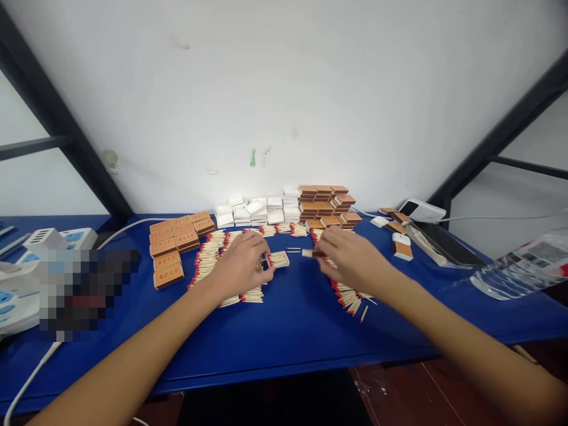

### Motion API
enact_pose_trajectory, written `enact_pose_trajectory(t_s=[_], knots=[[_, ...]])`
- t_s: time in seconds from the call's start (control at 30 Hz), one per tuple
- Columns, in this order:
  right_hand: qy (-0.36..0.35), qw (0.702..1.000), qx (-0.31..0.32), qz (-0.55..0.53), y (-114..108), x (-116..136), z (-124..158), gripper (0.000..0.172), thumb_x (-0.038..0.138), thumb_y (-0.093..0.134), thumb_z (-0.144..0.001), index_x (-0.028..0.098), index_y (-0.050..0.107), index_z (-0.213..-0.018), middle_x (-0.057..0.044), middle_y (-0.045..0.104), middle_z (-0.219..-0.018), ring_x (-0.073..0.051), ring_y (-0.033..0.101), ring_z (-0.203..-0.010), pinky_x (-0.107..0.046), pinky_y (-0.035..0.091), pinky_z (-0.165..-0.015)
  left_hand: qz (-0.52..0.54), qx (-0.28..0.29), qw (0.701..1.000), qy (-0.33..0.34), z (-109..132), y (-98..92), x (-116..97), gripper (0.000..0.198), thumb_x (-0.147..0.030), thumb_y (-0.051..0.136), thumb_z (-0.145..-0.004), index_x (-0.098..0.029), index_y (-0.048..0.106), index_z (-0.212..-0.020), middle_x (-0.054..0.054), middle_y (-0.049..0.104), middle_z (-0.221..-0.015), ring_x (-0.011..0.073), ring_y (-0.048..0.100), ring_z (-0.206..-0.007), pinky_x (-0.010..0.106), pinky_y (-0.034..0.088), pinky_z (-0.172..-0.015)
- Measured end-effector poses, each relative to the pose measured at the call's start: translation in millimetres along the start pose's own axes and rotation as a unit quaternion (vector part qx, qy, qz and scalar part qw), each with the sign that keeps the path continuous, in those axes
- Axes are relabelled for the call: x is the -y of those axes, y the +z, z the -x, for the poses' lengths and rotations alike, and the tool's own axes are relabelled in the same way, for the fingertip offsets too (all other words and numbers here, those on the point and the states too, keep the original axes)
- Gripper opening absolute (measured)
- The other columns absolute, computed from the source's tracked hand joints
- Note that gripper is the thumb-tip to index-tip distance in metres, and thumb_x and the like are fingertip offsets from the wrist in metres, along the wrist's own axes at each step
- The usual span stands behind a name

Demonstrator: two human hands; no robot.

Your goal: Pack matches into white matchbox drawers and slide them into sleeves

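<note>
My left hand (245, 260) is closed on a white matchbox tray (280, 259), which has matches lying in it. Opposite, my right hand (342, 253) pinches a small matchbox sleeve (313, 253), brown and pale and smeared by motion. The sleeve and the tray are apart, with a couple of loose matches (293, 251) on the table between them. Rows of red-tipped matches (208, 260) spread beside and under my left hand. Another heap of matches (350, 296) fans out below my right hand, which hides part of it.
Orange-brown matchboxes (165, 261) are stacked at the left. White trays (255, 210) and brown sleeves (319, 208) stand piled against the wall. A power strip (26, 284) sits far left; a white device (421, 210) and a clear plastic wrapper (510, 266) lie right on the blue table (284, 331).
</note>
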State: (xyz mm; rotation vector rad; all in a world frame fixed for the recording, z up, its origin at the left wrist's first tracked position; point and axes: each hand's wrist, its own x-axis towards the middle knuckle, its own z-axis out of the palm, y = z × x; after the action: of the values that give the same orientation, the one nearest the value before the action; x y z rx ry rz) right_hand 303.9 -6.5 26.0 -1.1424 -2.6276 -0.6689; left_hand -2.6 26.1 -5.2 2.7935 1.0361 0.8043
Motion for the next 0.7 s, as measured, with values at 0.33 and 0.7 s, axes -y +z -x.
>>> enact_pose_trajectory(t_s=[0.33, 0.7], knots=[[0.061, 0.952, 0.088, -0.288, 9.9, 1.3, 4.3, 0.03, 0.05, 0.075, -0.1, 0.023, 0.073, -0.113, -0.012, 0.074, -0.115, -0.033, 0.063, -0.11, -0.049, 0.05, -0.096, 0.05, -0.002, 0.999, -0.004, -2.4, -2.0, 11.4, 0.018, -0.032, 0.084, -0.09, -0.021, 0.077, -0.103, 0.009, 0.078, -0.107, 0.0319, 0.068, -0.116, 0.048, 0.054, -0.104], [0.097, 0.95, 0.021, -0.297, 23.0, 2.5, -5.0, 0.039, 0.056, 0.079, -0.097, 0.022, 0.076, -0.116, -0.011, 0.073, -0.103, -0.029, 0.064, -0.097, -0.041, 0.05, -0.082, 0.095, -0.003, 0.995, -0.04, -4.9, -5.3, 6.7, 0.021, -0.033, 0.091, -0.085, -0.022, 0.083, -0.101, 0.006, 0.076, -0.102, 0.0262, 0.071, -0.1, 0.041, 0.055, -0.097]])
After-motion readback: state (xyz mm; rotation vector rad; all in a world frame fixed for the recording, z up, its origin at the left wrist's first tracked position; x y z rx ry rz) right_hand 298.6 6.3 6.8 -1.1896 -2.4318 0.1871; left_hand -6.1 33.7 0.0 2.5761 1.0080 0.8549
